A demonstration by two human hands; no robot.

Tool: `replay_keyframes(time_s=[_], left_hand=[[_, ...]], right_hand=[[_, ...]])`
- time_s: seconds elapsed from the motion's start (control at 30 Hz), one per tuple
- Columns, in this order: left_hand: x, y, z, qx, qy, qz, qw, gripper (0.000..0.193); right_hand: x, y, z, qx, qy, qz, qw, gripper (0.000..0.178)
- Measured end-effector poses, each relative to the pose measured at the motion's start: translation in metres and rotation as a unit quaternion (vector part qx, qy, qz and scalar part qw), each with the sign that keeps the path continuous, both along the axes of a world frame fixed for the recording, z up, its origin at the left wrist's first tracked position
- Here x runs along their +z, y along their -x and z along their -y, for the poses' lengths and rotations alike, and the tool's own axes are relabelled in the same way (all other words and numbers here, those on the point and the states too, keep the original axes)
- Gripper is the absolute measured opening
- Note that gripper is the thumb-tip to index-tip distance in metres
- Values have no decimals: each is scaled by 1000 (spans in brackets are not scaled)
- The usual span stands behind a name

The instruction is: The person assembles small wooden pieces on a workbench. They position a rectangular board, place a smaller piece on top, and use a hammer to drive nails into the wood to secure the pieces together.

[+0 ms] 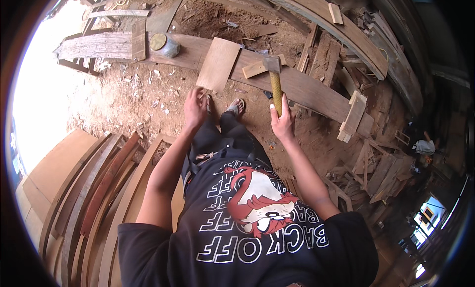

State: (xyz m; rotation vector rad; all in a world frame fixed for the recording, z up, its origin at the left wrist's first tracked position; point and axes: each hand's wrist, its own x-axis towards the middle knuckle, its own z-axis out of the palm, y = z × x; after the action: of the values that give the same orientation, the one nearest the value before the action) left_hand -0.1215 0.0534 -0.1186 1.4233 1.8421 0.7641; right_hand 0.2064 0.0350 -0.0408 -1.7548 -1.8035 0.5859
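In my right hand (283,122) is a hammer (275,87) with a yellow handle, my fingers wrapped round its lower part. Its metal head is up over the long plank bench (292,87), beside a small wood offcut (254,69). My left hand (195,107) is closed, fingertips curled together, just below the near left corner of a thin pale wood board (218,64). Whatever those fingers pinch, if anything, is too small to make out. The board lies across the bench and overhangs its near edge. Farther left on the bench stands a clear container with a round yellowish lid (158,41).
Stacked long boards (94,203) lean at my lower left. Another wood piece (353,116) lies across the bench's right end. Long curved timbers (356,44) run along the far right. Scrap wood (381,173) is heaped at right, and shavings litter the dirt floor (133,99).
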Motion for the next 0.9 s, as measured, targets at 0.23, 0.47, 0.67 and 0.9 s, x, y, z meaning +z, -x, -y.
replay_keyframes(time_s=[0.23, 0.47, 0.67, 0.9], left_hand=[[-32, 153, 138, 100, 166, -112, 975, 29], [-48, 230, 227, 229, 306, -137, 914, 29], [-61, 234, 225, 272, 362, -27, 891, 32], [-70, 227, 212, 210, 324, -4, 922, 34]], right_hand=[[-37, 18, -8, -32, 185, 82, 979, 61], [-23, 34, 0, -74, 121, 26, 990, 59], [18, 38, 6, -141, 107, -20, 984, 61], [-16, 44, -1, -153, 156, 7, 976, 58]])
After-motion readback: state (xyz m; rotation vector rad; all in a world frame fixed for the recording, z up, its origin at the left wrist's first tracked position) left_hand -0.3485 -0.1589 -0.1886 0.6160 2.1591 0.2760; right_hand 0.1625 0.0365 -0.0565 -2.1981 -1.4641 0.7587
